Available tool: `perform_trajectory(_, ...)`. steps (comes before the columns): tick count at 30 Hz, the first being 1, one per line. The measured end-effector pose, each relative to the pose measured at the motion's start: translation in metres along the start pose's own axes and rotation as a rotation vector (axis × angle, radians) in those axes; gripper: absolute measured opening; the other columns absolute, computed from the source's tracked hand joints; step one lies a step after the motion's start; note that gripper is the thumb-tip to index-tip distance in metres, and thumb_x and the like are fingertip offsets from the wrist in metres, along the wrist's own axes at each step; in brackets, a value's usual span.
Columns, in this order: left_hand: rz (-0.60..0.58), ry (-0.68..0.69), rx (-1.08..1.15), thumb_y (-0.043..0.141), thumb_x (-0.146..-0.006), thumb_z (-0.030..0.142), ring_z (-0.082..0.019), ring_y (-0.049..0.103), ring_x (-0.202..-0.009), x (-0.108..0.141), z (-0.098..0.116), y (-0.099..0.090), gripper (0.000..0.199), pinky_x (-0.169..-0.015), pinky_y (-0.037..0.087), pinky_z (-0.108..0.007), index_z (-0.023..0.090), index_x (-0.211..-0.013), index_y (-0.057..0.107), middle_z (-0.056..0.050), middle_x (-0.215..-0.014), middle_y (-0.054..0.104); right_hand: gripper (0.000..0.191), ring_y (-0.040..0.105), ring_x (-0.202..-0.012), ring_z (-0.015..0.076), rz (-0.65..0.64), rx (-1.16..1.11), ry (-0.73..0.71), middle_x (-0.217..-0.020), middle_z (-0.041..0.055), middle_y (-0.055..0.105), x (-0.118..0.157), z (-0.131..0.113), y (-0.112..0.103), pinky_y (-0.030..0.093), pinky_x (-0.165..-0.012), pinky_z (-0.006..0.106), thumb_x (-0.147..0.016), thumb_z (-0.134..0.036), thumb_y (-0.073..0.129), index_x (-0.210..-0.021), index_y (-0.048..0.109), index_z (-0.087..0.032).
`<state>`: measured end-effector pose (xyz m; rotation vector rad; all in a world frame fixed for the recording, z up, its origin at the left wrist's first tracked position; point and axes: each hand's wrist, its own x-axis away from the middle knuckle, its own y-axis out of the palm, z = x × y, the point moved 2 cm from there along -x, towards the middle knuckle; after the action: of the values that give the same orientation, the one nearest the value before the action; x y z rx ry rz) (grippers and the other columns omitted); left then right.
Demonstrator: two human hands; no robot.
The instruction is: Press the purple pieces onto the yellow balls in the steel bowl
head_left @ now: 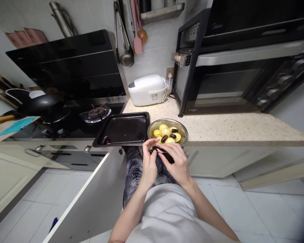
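Both hands are close together just in front of the counter edge, below a metal bowl (185, 136). My left hand (149, 162) has its fingers curled round a small dark oval piece (152, 151). My right hand (176, 162) is pinched beside it, its fingertips near the piece; what they grip is too small to make out. The bowl holds several yellow round pieces (165, 132) and a few dark red oval pieces (164, 138). Left of the bowl lies a black baking tray (126, 128), with small dark pieces (106, 140) in its near left corner.
A white rice cooker (148, 90) stands behind the tray. At the right is a large oven (228, 84) in a black rack. The stove (73, 118) with a black wok (44, 103) is at the left. A cabinet door (91, 195) hangs open below the tray.
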<state>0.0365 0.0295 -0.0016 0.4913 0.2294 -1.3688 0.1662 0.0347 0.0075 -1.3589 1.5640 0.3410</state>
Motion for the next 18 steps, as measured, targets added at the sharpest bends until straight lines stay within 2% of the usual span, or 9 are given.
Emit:
perform_trajectory(3, -0.021, -0.026, 0.039, 0.057, -0.102, 0.036, -0.024, 0.057, -0.131, 0.006, -0.002, 0.002, 0.033, -0.115, 0.044, -0.042, 0.025, -0.132, 0.053, -0.011, -0.139, 0.059, 0.035, 0.065, -0.113, 0.0235, 0.004, 0.038, -0.013, -0.119, 0.0078, 0.073, 0.001, -0.001, 0.003, 0.055, -0.101, 0.045, -0.096, -0.016, 0.067, -0.13, 0.07, -0.026)
perform_trajectory(9, -0.046, -0.024, 0.102, 0.054, -0.104, 0.033, -0.023, 0.058, -0.131, 0.008, -0.002, 0.005, 0.031, -0.119, 0.042, -0.044, 0.026, -0.134, 0.05, -0.01, -0.141, 0.058, 0.02, 0.061, -0.119, 0.0265, 0.039, 0.098, -0.059, -0.122, 0.0094, 0.07, 0.002, 0.0, 0.003, 0.055, -0.104, 0.05, -0.094, -0.016, 0.069, -0.109, 0.078, -0.026)
perform_trajectory(13, -0.09, 0.043, -0.081, 0.059, -0.101, 0.027, -0.021, 0.06, -0.125, 0.004, 0.002, -0.001, 0.03, -0.112, 0.048, -0.039, 0.025, -0.131, 0.055, -0.01, -0.135, 0.059, 0.02, 0.06, -0.121, 0.0275, 0.065, 0.157, -0.047, -0.124, 0.0098, 0.069, 0.003, 0.003, 0.002, 0.054, -0.105, 0.051, -0.095, -0.016, 0.069, -0.111, 0.076, -0.026)
perform_trajectory(16, -0.109, 0.101, -0.284, 0.065, -0.098, 0.023, -0.019, 0.063, -0.11, -0.003, 0.006, -0.009, 0.013, -0.093, 0.054, -0.03, 0.022, -0.111, 0.066, -0.007, -0.115, 0.064, 0.022, 0.061, -0.12, 0.0275, 0.082, 0.186, -0.031, -0.123, 0.0105, 0.069, 0.004, 0.008, 0.001, 0.055, -0.104, 0.05, -0.095, -0.016, 0.068, -0.114, 0.075, -0.025)
perform_trajectory(18, -0.144, 0.126, -0.343, 0.067, -0.097, 0.021, -0.018, 0.065, -0.1, -0.008, 0.007, -0.013, 0.006, -0.082, 0.056, -0.027, 0.02, -0.102, 0.07, -0.006, -0.106, 0.066, 0.022, 0.062, -0.119, 0.0269, 0.085, 0.188, -0.018, -0.122, 0.0105, 0.069, 0.005, 0.011, 0.001, 0.055, -0.103, 0.049, -0.096, -0.015, 0.066, -0.115, 0.075, -0.024)
